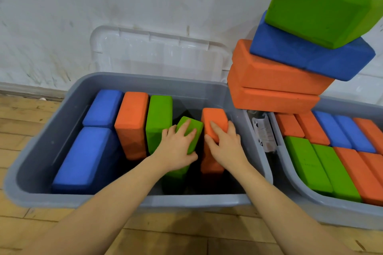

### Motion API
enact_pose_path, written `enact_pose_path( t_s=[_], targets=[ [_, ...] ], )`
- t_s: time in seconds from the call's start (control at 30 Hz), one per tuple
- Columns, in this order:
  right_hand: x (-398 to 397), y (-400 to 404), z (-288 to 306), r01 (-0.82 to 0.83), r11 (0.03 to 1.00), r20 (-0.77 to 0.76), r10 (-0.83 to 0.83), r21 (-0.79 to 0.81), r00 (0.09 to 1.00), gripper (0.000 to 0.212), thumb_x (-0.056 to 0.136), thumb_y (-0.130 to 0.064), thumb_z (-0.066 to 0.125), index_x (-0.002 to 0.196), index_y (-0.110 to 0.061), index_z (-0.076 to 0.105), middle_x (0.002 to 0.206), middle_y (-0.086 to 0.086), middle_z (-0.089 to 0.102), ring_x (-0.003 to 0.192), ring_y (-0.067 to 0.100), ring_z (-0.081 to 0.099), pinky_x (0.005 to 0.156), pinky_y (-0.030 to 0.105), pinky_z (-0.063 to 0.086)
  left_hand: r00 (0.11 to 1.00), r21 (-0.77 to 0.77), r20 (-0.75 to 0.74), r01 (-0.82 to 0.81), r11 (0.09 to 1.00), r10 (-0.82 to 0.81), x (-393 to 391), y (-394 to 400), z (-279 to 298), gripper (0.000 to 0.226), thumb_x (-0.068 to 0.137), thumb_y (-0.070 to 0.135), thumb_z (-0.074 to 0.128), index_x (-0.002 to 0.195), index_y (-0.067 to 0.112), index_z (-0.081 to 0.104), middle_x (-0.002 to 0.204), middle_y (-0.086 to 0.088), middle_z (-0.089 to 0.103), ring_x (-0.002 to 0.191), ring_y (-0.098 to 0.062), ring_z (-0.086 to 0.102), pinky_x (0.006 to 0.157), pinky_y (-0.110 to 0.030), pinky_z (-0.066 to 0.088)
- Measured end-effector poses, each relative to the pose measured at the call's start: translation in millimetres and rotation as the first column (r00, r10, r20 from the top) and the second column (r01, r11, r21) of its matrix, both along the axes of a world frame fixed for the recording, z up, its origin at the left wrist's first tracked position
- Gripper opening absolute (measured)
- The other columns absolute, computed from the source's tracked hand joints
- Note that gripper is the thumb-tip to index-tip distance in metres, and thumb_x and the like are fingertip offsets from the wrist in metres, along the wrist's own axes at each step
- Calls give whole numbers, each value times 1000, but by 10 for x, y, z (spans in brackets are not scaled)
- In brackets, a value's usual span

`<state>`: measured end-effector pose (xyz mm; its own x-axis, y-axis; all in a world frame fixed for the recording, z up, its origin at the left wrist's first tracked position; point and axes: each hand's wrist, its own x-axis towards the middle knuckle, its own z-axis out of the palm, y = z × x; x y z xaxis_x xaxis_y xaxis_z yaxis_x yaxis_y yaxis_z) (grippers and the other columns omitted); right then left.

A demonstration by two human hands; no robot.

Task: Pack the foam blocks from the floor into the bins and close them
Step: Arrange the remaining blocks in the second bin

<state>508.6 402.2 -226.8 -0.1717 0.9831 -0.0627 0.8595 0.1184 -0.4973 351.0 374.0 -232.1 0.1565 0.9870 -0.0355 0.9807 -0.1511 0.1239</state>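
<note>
Wood floor (186,232), white wall behind; in the left grey bin (41,130) your left hand (178,147) grips a green block (191,130), your right hand (224,144) grips an orange block (215,120).

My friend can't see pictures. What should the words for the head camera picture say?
Two bare hands reach into a grey bin: the left hand grips a green foam block, the right hand grips an orange foam block. Other blue, orange and green blocks stand beside them. A second grey bin is nearly full, with a tilted stack of four blocks on top.
</note>
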Motion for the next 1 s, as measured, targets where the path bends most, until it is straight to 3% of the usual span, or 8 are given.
enact_pose_path(
  t_s=[0.07, 0.23, 0.53, 0.63, 0.73, 0.87, 1.0],
  targets=[
    [-23, 13, 49, 5, 998, -38, -3, 56, 999, 52, 96, -40, 45, 146, -35, 29, 156, 18, 1, 134, 44, 19, 111, 41, 17, 988, 44, 131, -87, 995, 81, -2, 46, 47, 68, 85, 44, 55, 146, 28, 29, 158, 0, 9, 139, -36, 18, 107, -40, 17],
    [-74, 129, 131, -66, 982, -110, 86, 178, 990, 56, 96, -40, 47, 147, -38, 24, 157, 9, -7, 137, 33, 12, 112, 39, 15, 939, 160, 251, -281, 946, 236, -6, 260, 203, 61, 83, 44, 56, 140, 28, 41, 154, 3, 25, 136, -37, 23, 105, -42, 20],
    [-137, 339, -87, -120, 983, -150, 141, 141, 979, 59, 94, -41, 50, 146, -38, 23, 157, 4, -10, 137, 24, 7, 112, 34, 12, 900, 173, 359, -325, 930, 247, -19, 640, 133, 43, 89, 37, 53, 130, 25, 54, 150, 2, 33, 137, -35, 24, 104, -42, 20],
    [-109, 397, -186, -108, 994, -161, 105, -10, 981, 65, 92, -44, 53, 147, -39, 20, 157, 6, -15, 143, 31, 4, 115, 39, 12, 961, 72, 220, -188, 980, 168, -133, 627, 18, 51, 94, 45, 31, 139, 27, 42, 155, 0, 23, 140, -28, 20, 107, -39, 17],
    [-43, 417, -238, -175, 976, -104, 162, -127, 981, 83, 85, -45, 63, 148, -42, 8, 154, 4, -27, 143, 34, 1, 115, 42, 15, 997, -72, 63, -42, 996, 47, -297, 543, 6, 81, 75, 55, 20, 150, 26, 15, 159, 1, 2, 144, -22, 3, 112, -42, 6],
    [-89, 457, -222, -214, 975, 85, 220, -66, 972, 96, 82, -36, 70, 148, -42, 0, 153, 1, -31, 138, 36, 20, 107, 44, 35, 993, -50, -98, 57, 997, -62, -428, 552, 23, 103, 73, 70, 52, 150, 23, 3, 158, -4, -2, 144, -24, 6, 113, -45, 9],
    [-131, 573, -190, -193, 981, 181, 196, -34, 964, 98, 81, -40, 69, 148, -41, -4, 155, 6, -24, 132, 39, 30, 98, 45, 43, 984, 35, -166, 69, 997, -62, -384, 629, -80, 118, 65, 74, 60, 150, 23, -6, 158, -7, -1, 144, -28, 5, 111, -48, 10]
  ],
)
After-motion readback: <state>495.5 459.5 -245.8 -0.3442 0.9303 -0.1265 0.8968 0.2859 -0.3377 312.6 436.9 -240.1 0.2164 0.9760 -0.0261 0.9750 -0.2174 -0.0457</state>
